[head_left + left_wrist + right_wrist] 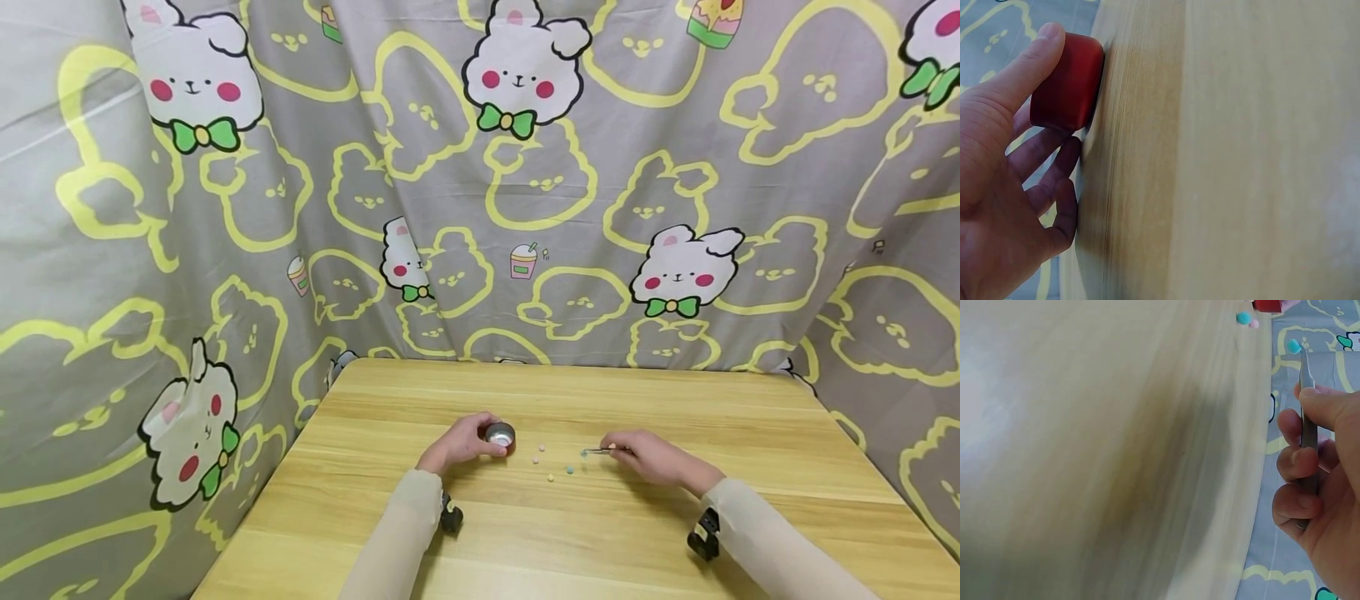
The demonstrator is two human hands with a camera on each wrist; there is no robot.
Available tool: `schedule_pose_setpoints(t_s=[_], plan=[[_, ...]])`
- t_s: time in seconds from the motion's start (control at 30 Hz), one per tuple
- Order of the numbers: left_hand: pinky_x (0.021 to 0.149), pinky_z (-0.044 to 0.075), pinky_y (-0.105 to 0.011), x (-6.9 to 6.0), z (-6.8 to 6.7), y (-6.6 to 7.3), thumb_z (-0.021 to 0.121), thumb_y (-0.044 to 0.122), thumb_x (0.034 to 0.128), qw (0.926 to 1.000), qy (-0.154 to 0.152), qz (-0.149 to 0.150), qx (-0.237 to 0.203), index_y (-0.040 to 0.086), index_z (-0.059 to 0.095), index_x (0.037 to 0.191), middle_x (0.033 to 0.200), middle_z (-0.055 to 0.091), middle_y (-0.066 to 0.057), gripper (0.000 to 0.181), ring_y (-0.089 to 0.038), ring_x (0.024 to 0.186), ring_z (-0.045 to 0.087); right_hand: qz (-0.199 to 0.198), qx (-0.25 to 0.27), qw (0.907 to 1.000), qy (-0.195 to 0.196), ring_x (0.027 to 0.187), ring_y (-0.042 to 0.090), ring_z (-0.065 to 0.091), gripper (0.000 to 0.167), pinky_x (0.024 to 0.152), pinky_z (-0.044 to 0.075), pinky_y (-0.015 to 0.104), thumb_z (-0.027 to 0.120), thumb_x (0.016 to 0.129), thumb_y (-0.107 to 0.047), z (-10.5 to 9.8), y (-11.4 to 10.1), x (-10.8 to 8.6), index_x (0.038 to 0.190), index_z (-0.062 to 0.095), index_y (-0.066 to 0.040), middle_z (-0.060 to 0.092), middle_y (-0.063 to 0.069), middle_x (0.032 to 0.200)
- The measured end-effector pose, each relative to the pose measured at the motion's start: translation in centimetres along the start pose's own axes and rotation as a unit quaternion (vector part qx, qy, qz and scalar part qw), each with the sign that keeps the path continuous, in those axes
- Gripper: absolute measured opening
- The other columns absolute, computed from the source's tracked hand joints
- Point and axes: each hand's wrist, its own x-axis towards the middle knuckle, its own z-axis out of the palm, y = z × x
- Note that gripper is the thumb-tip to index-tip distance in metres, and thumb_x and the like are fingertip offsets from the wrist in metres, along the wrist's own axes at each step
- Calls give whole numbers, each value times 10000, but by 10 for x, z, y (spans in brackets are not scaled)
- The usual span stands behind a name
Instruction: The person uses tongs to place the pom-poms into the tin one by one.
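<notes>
My left hand (pixel 465 439) grips a small round tin (pixel 500 437), red on the outside in the left wrist view (pixel 1071 84) and silvery inside, on or just at the tabletop. In my right hand (pixel 651 457) is a pair of metal tweezers (pixel 1308 425), pinched between thumb and fingers. A small blue ball (pixel 1294 346) sits at the tweezers' tips, apart from the table. Between the hands lie several tiny balls: two pink ones (pixel 536 460), a yellow one (pixel 551 477) and a blue one (pixel 570 470).
The wooden table (pixel 480 542) spreads under both hands. A grey curtain (pixel 540 317) with yellow and white cartoon animals hangs behind it and along both sides. Each wrist carries a black camera mount, such as the one at the right sleeve (pixel 703 537).
</notes>
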Motion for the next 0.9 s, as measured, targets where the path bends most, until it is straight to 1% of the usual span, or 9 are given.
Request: schedule_pose_setpoints(t_s=[0.17,0.47,0.57,0.7,0.9], plan=[[857,415,-346,0,0,0,799,253,771,10000,10,30,-39,122,625,1139,1019,607,35,428,-149,952,541,110,53,9999,-73,712,36,492,138,640,433,282,525,970,-110,-2,-3,7,1054,618,-168,622,-20,864],[844,414,-348,1,0,-2,796,235,774,10000,26,44,-84,127,626,1128,1010,610,14,407,-162,941,544,182,229,9995,-141,789,65,555,176,665,467,309,496,990,-132,-7,-10,20,1120,615,-138,651,64,987],[845,411,-348,0,0,-1,792,226,779,10000,34,43,-78,122,624,1128,1014,610,8,401,-164,943,543,145,256,9995,-109,761,58,543,176,648,459,300,493,992,-134,-7,-10,25,1120,615,-135,650,73,973],[843,414,-345,0,-1,0,794,228,777,9999,25,76,-86,117,626,1123,1007,610,15,401,-161,938,545,79,246,9997,-30,699,44,503,170,609,434,277,497,992,-140,-6,-9,33,1107,621,-145,645,53,916],[837,421,-333,1,0,-2,799,252,770,10000,-3,95,-16,128,625,1133,1004,608,30,421,-156,939,548,44,274,9996,-71,649,33,463,176,580,407,258,483,1000,-153,-7,-12,46,1118,614,-159,636,35,879]])
